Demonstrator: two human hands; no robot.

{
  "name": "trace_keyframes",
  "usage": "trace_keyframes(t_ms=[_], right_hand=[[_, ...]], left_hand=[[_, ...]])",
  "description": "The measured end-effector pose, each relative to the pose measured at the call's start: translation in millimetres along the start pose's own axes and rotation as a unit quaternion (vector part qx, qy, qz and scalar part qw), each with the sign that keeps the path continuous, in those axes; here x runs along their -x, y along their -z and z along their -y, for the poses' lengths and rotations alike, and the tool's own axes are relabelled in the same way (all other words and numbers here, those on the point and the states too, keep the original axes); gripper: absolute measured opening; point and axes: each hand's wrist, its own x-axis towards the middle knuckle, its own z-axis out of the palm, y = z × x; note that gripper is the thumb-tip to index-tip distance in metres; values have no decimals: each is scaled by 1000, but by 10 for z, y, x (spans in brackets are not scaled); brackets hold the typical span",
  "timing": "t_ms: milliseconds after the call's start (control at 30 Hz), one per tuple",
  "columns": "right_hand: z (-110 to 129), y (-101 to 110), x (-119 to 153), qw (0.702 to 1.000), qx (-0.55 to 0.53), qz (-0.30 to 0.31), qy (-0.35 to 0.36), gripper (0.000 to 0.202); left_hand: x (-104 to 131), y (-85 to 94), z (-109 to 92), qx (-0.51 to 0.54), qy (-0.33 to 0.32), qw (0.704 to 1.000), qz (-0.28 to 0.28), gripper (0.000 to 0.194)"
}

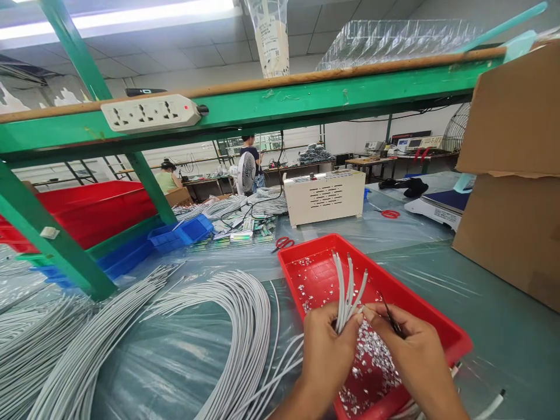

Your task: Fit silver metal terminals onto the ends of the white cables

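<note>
Fingers (350, 329) pinched together: L hand (327, 345) round gry cables (342, 291), R hand (413, 339) w/ dk tool (392, 319)

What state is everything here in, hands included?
Left hand: closed around pale cables.
Pale cables: upright, slightly fanned.
Right hand: holding a dark tool, pinching close beside the cables.
Red tray: open, strewn with silvery scraps.
Cable bundle: lying curved on the table.
Power strip: front sockets unused.
Fan: upright; spinning or not, unclear.
Cup: upright on the shelf.

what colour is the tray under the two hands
The tray is red, and it shows best in the head view.
</note>
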Motion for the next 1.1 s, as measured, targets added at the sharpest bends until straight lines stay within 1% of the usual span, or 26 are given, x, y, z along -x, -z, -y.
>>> trace_keyframes(t_ms=[300, 467, 633, 767, 900, 967, 1100], right_hand=[[-40, -7, -34, 1000, -10, -16, 2, 21], [-31, 1, -55, 999, -38, 4, -7, 21], [12, 9, -38, 999, -44, 6, -17, 22], [5, 19, -36, 999, -31, 2, -16, 21], [-9, 14, -40, 999, -31, 2, -17, 19], [-13, 8, -40, 999, -39, 1, -16, 20], [-23, 7, -35, 998, -59, 9, -14, 21]], left_hand=[[-24, -7, -43, 77, 37, 996, 27, 16], [-74, 22, -69, 142, 69, 986, 46, 19], [-87, 44, -59, 161, 61, 983, 65, 22], [-71, 52, -52, 168, 53, 980, 97, 26], [-72, 56, -38, 175, 51, 976, 117, 32], [-82, 55, -24, 178, 54, 975, 121, 32], [-110, 68, -2, 198, 75, 972, 99, 24]])
